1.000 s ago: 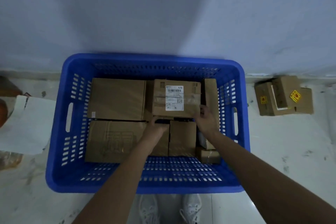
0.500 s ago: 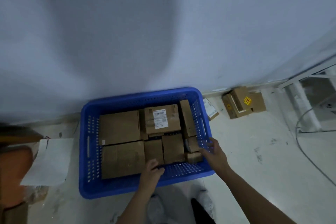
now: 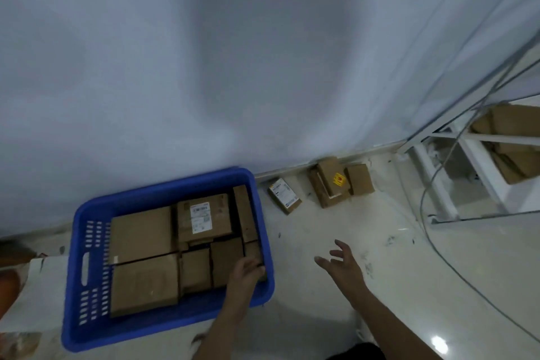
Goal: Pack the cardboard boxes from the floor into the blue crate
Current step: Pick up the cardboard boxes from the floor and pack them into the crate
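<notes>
Several cardboard boxes fill the blue crate (image 3: 87, 257), which sits on the pale floor (image 3: 336, 316) against a grey wall (image 3: 204, 67). One box in the crate (image 3: 204, 218), near its far side, carries a white shipping label (image 3: 200, 218) with a barcode; the print is too blurred to read. The left hand (image 3: 248, 270) rests inside the crate at its near right corner, its grip curled over the edge of a small box (image 3: 253, 251) there; whether it is clamped on it cannot be told. The right hand (image 3: 340, 264) hovers over bare floor to the right of the crate, its grip spread apart and holding nothing.

Three more boxes lie on the floor by the wall, well apart from the crate. The nearest, a flat one (image 3: 285, 196), has a white label, unreadable. Beside it a stacked box (image 3: 328, 184) shows a yellow sticker (image 3: 339, 179) with a red mark, and a plain box (image 3: 361, 180) touches its right side. A thin cable (image 3: 455, 269) trails across the floor at right, near a white frame (image 3: 438, 184).
</notes>
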A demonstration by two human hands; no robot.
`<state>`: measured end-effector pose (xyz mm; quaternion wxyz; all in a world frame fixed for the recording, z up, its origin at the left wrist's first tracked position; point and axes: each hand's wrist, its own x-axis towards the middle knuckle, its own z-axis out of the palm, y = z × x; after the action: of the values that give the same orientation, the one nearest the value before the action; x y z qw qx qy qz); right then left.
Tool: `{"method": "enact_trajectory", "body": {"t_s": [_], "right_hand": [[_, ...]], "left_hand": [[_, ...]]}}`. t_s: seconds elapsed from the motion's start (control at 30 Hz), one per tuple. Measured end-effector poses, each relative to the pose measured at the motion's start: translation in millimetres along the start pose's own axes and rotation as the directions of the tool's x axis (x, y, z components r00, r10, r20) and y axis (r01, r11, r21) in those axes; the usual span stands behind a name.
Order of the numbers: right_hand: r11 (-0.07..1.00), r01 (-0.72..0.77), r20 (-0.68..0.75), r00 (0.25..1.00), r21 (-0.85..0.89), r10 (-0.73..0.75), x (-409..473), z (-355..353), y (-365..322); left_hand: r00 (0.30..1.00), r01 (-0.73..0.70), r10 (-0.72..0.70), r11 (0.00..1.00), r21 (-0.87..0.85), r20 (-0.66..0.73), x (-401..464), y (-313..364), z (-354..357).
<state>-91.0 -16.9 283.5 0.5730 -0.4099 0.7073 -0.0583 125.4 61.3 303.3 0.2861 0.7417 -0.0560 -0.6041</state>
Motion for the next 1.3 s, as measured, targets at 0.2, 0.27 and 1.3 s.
{"method": "enact_trajectory", "body": {"t_s": [0.2,0.27,1.3], "right_hand": [[0.998,-0.022,0.040,0.999,-0.057,0.024,40,-120,-2],[0.997,-0.015,0.045,0.999,-0.078,0.019,58,-150,-4],[0.783,0.314,0.008,0.930,-0.537,-0.367,440,-75,29]], "left_hand": [[0.999,0.042,-0.046,0.989,-0.140,-0.026,9,27,139],[1.000,0.021,-0.023,0.987,-0.161,-0.007,11,33,168],[0.949,-0.046,0.100,0.982,0.180,-0.300,408,50,321]]}}
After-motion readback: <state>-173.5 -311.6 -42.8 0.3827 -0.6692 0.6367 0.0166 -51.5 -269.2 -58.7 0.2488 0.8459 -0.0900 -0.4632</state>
